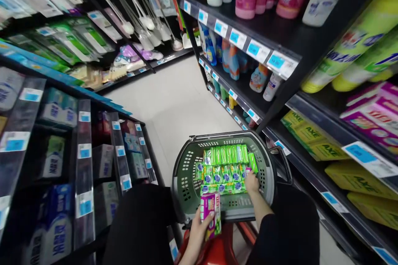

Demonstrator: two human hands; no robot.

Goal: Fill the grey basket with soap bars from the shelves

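Observation:
A dark green shopping basket with a pale rim sits between my knees. Inside, green-wrapped packs, which look like soap bars, lie in rows. My left hand is closed around a purple-and-green packet at the basket's near left edge. Down inside the right side of the basket is my right hand, its fingers bent together at a small pink-and-green pack. A plain green pack leans just beyond those fingers. My right fingertips are partly hidden.
Red plastic shows beneath the basket. Shelves with price tags flank me: yellow AXE packs and bottles on the right, boxes on the left. Long-handled brushes hang at the aisle's far end, past the pale floor.

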